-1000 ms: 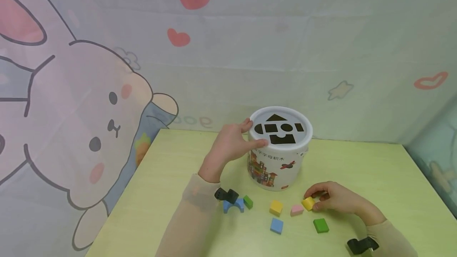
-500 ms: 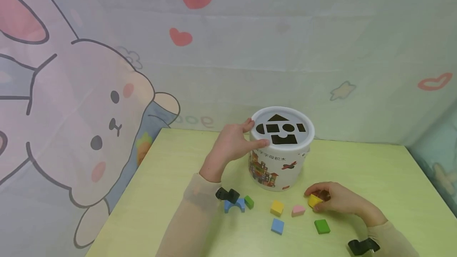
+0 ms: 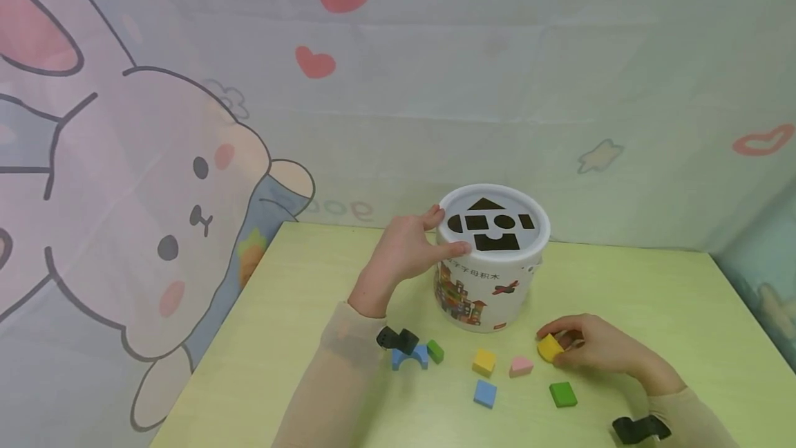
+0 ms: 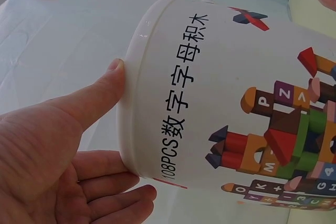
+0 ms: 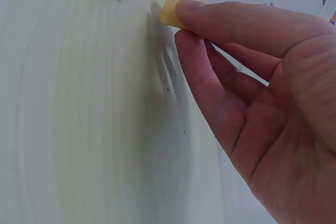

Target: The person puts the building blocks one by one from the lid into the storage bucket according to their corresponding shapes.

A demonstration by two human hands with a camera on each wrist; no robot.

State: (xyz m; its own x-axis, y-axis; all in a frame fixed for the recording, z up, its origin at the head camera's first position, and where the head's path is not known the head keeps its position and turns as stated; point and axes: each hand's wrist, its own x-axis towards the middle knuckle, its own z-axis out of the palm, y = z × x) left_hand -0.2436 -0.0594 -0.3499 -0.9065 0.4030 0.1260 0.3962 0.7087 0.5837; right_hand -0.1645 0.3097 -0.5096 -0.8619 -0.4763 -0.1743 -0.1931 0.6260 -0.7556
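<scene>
In the head view my left hand (image 3: 403, 249) holds the lid rim of a white toy-block bucket (image 3: 485, 289). Its thumb lies on the near side of the rim and its fingers on the left side, as the left wrist view also shows. The lid (image 3: 528, 249) has several dark shaped holes. Low over the table to the bucket's right, my right hand (image 3: 600, 346) pinches a small yellow block (image 3: 550, 349) between thumb and fingertips. The right wrist view shows this yellow block (image 5: 173, 11) at the fingertips. A pink block (image 3: 521, 366) lies to its left, a green square block (image 3: 562, 395) below it.
Another yellow block (image 3: 484, 362) and a blue square block (image 3: 485, 394) lie in front of the bucket. A blue arch block (image 3: 410, 358), partly behind the left wrist strap, lies beside a small green block (image 3: 436, 351). A printed curtain (image 3: 398, 123) hangs behind the table (image 3: 298, 282).
My right hand has moved slightly right with the yellow block, which now sits farther from the pink block. The left hand keeps its hold on the lid rim.
</scene>
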